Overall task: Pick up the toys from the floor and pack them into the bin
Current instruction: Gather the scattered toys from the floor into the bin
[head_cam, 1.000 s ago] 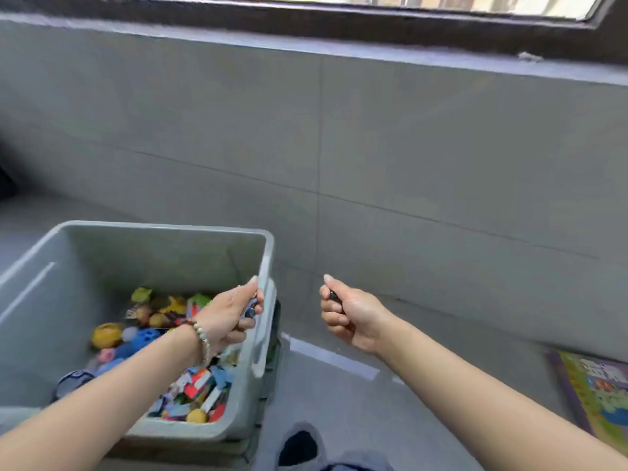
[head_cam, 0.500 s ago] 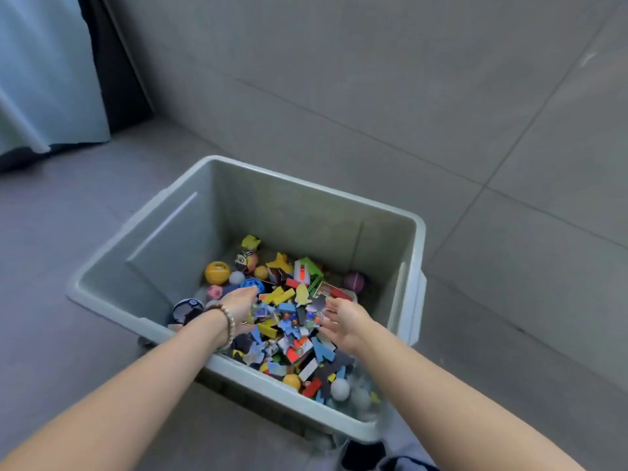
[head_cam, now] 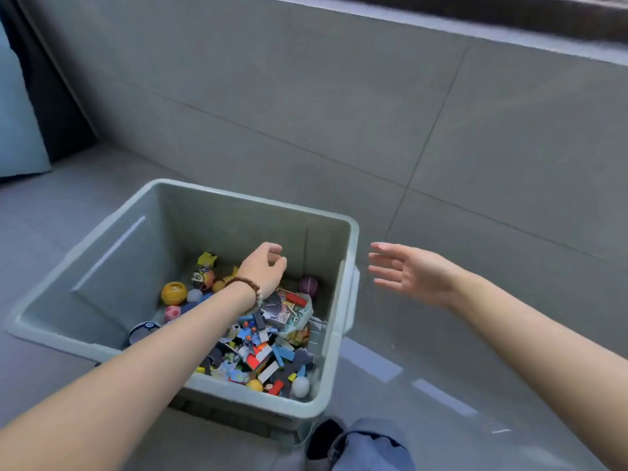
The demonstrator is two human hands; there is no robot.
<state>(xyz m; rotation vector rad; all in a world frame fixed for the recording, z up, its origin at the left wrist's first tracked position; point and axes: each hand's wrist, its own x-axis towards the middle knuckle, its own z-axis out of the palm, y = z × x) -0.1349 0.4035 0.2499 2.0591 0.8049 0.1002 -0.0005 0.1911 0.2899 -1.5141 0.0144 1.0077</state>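
A grey plastic bin (head_cam: pixel 102 229) stands on the grey floor by the wall. Inside lies a heap of toys (head_cam: pixel 261 348): coloured blocks, puzzle pieces and small balls, among them an orange ball (head_cam: pixel 173 293) and a purple ball (head_cam: pixel 308 285). My left hand (head_cam: pixel 265 268), with a bead bracelet on the wrist, hovers over the toys inside the bin, fingers loosely curled, holding nothing that I can see. My right hand (head_cam: pixel 404 271) is outside the bin, just right of its rim, fingers spread and empty.
A tiled grey wall (head_cam: pixel 373 113) rises right behind the bin. A blue curtain (head_cam: pixel 17 113) hangs at the far left. My knee in blue trousers and a dark shoe (head_cam: pixel 356 443) show at the bottom edge, close to the bin's near corner.
A second ago both hands held small pieces near the bin's rim. They then reached into the bin. Now both are empty, and the right hand has drawn out to the right.
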